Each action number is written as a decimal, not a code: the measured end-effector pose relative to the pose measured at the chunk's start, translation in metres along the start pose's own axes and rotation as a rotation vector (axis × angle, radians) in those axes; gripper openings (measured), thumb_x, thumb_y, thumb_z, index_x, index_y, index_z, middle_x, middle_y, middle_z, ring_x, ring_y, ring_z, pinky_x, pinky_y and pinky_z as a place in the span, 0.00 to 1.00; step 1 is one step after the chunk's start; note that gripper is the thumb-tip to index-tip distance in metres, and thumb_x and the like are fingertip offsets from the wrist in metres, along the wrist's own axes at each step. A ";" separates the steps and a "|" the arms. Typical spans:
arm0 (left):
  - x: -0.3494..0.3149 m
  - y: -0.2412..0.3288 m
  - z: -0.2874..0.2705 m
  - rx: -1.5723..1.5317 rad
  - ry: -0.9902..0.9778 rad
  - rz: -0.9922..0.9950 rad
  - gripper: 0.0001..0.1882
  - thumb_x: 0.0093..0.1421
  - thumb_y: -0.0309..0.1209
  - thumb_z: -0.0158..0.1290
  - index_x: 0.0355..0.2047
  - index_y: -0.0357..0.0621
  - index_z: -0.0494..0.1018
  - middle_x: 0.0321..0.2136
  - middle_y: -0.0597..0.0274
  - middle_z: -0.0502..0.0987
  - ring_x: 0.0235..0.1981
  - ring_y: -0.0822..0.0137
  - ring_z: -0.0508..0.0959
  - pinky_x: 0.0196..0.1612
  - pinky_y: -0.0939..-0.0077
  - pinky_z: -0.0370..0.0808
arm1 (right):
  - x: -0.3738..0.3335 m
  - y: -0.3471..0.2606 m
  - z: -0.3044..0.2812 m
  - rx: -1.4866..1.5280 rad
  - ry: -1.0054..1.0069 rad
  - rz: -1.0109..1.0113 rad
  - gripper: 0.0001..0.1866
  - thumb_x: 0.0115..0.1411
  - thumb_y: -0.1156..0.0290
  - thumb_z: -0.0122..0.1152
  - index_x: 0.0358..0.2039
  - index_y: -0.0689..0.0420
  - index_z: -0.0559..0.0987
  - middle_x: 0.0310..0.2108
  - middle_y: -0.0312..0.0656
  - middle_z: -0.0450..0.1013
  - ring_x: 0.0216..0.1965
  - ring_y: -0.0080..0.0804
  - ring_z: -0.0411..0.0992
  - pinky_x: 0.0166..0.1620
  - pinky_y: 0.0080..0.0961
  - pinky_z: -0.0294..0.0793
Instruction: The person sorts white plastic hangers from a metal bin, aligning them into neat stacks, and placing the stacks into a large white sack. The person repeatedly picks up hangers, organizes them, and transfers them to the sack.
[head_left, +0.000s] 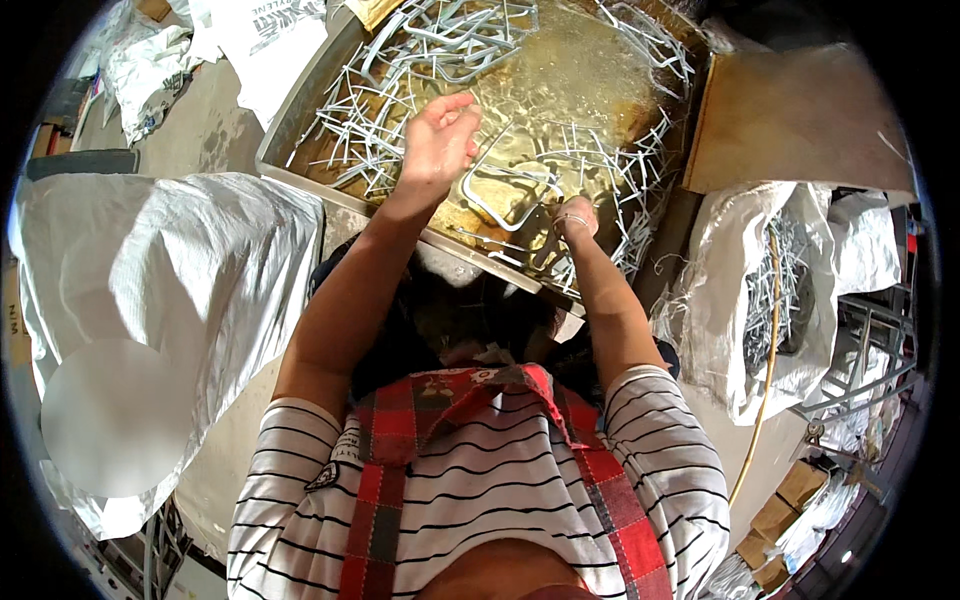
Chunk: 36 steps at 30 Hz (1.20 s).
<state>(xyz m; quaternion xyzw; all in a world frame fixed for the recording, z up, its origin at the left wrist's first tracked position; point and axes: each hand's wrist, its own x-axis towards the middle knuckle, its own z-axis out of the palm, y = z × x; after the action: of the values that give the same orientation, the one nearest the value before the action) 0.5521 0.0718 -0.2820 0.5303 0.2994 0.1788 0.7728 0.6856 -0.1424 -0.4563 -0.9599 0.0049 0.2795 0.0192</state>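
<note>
My left hand (440,143) is raised over the metal tray (290,177), its fingers loosely curled and apart, with nothing visible in them. Just right of it, a bent grey metal rod (483,207) with rounded corners lies at the tray's near side. My right hand (576,218) is closed beside the rod's right end. A dark, narrow shape shows at its fingers; what it grips is partly hidden. Shallow, yellowish liquid (580,70) fills the tray. Several more bent metal rods (455,45) are heaped at its far left, and thinner pieces (640,180) lie along its right side.
A large white sack (170,240) stands at left. On the right, an open white sack (725,290) holds many metal pieces, with a yellow hose (772,350) across it. A brown board (800,120) adjoins the tray's right edge. Cardboard boxes (775,520) lie at lower right.
</note>
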 end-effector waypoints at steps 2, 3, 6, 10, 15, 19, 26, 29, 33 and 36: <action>0.013 -0.002 0.003 0.025 0.003 -0.038 0.19 0.55 0.28 0.50 0.45 0.32 0.64 0.25 0.62 0.71 0.15 0.78 0.66 0.15 0.87 0.63 | 0.042 0.009 0.029 0.080 0.057 0.054 0.29 0.42 0.45 0.63 0.38 0.55 0.78 0.42 0.47 0.73 0.44 0.40 0.72 0.44 0.32 0.72; 0.019 -0.005 -0.002 0.059 0.009 -0.045 0.19 0.54 0.28 0.51 0.45 0.32 0.64 0.26 0.61 0.72 0.16 0.77 0.68 0.16 0.86 0.64 | 0.042 0.002 0.024 0.122 0.110 0.079 0.22 0.43 0.53 0.62 0.35 0.56 0.79 0.41 0.46 0.73 0.44 0.41 0.72 0.44 0.32 0.72; 0.039 -0.013 -0.013 0.075 0.041 -0.068 0.19 0.53 0.27 0.51 0.45 0.30 0.64 0.25 0.61 0.71 0.16 0.77 0.68 0.16 0.86 0.64 | 0.049 -0.006 -0.020 0.124 0.248 -0.174 0.16 0.45 0.64 0.59 0.28 0.66 0.77 0.31 0.54 0.75 0.32 0.42 0.76 0.34 0.32 0.76; 0.052 -0.018 -0.020 0.476 -0.026 -0.114 0.29 0.50 0.31 0.57 0.50 0.30 0.62 0.36 0.46 0.72 0.36 0.62 0.74 0.40 0.73 0.73 | 0.013 -0.014 -0.077 0.919 -0.107 -0.277 0.09 0.48 0.73 0.50 0.25 0.67 0.73 0.17 0.47 0.72 0.13 0.31 0.69 0.19 0.29 0.69; 0.050 -0.043 -0.019 0.537 -0.446 0.010 0.30 0.50 0.41 0.58 0.49 0.33 0.66 0.57 0.35 0.51 0.58 0.50 0.57 0.62 0.61 0.50 | -0.036 -0.003 -0.145 0.805 -0.098 -0.524 0.06 0.51 0.74 0.50 0.23 0.63 0.74 0.13 0.40 0.69 0.10 0.24 0.63 0.14 0.22 0.61; 0.055 -0.055 -0.010 0.340 -0.386 -0.095 0.36 0.47 0.36 0.61 0.53 0.33 0.60 0.56 0.39 0.53 0.52 0.58 0.63 0.58 0.66 0.56 | -0.070 -0.010 -0.172 0.824 -0.187 -0.593 0.07 0.52 0.73 0.50 0.25 0.64 0.73 0.13 0.39 0.68 0.10 0.22 0.61 0.14 0.22 0.59; 0.021 0.000 0.018 0.569 -0.535 0.055 0.34 0.42 0.26 0.63 0.52 0.38 0.64 0.37 0.63 0.71 0.30 0.78 0.71 0.38 0.82 0.74 | -0.078 -0.022 -0.174 0.843 -0.270 -0.543 0.07 0.50 0.73 0.50 0.28 0.64 0.70 0.16 0.39 0.66 0.14 0.24 0.62 0.15 0.22 0.60; 0.028 -0.023 0.008 0.627 -0.564 0.062 0.26 0.48 0.24 0.57 0.49 0.40 0.67 0.27 0.67 0.73 0.26 0.79 0.71 0.34 0.86 0.72 | -0.069 -0.029 -0.166 0.968 -0.383 -0.503 0.08 0.50 0.70 0.54 0.28 0.62 0.71 0.16 0.37 0.65 0.15 0.23 0.61 0.17 0.22 0.61; 0.029 -0.031 0.012 0.628 -0.599 0.015 0.21 0.52 0.25 0.51 0.48 0.39 0.68 0.23 0.70 0.71 0.25 0.80 0.70 0.33 0.85 0.69 | -0.060 -0.031 -0.169 1.088 -0.507 -0.400 0.24 0.54 0.44 0.53 0.27 0.55 0.71 0.17 0.34 0.64 0.17 0.23 0.62 0.21 0.21 0.61; 0.028 -0.035 0.012 0.617 -0.624 0.060 0.24 0.52 0.29 0.55 0.51 0.41 0.67 0.32 0.63 0.75 0.32 0.73 0.73 0.41 0.78 0.70 | -0.040 -0.028 -0.159 1.140 -0.465 -0.316 0.27 0.57 0.43 0.46 0.29 0.59 0.72 0.17 0.34 0.63 0.16 0.25 0.62 0.21 0.23 0.62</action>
<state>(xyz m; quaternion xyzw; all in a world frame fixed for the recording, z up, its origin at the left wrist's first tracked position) 0.5795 0.0665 -0.3185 0.7732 0.0758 -0.0654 0.6262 0.7378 -0.1211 -0.3003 -0.7023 0.0068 0.4278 0.5690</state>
